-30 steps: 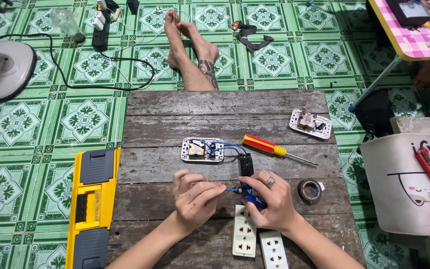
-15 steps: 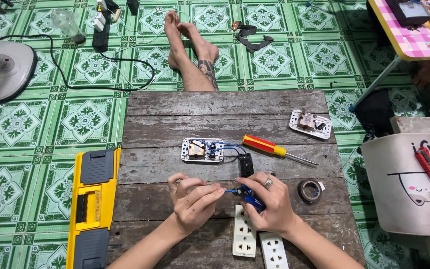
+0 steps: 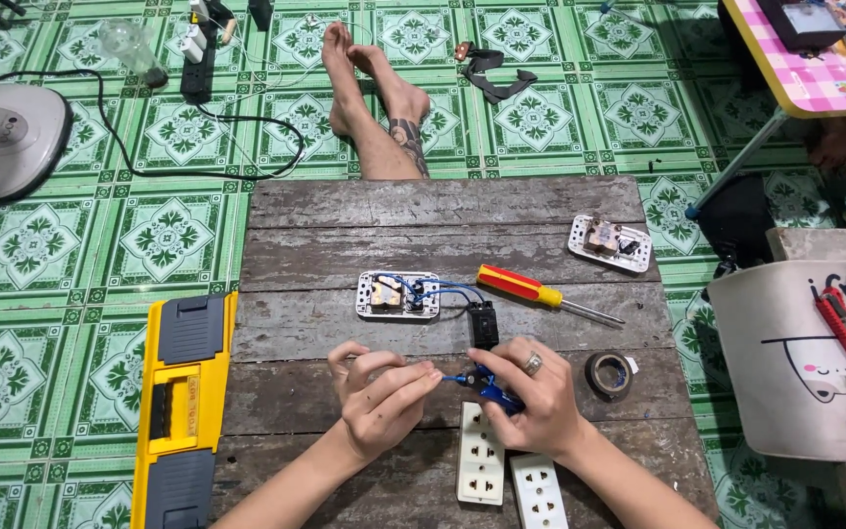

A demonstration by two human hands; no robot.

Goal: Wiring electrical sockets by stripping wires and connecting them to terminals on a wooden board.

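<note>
A person's two bare hands meet at the near middle of a weathered wooden board [image 3: 443, 220] laid over a green patterned tile floor [image 3: 41, 235]. The right hand [image 3: 531, 397] is curled around a small blue part [image 3: 493, 390], most of it hidden under the fingers, so its shape is hard to make out. The left hand [image 3: 384, 397] pinches a thin blue wire [image 3: 454, 377] at that part, fingertips pressed together. Just beyond them lie a black switch module [image 3: 483, 322] and an opened white socket base [image 3: 399, 295] with blue wiring. A red-and-yellow screwdriver [image 3: 540, 294] lies to its right, a roll of dark tape [image 3: 608, 374] nearer the right edge, and a second opened socket base [image 3: 610, 243] at the far right. Two white socket plates [image 3: 501, 480] sit just near of the hands, one cut off by the frame. A yellow tool case [image 3: 180, 411] lies along the board's left edge, cut off below. Another person's bare feet [image 3: 369, 88] rest beyond the far edge. The board's far half lies bare.
</note>
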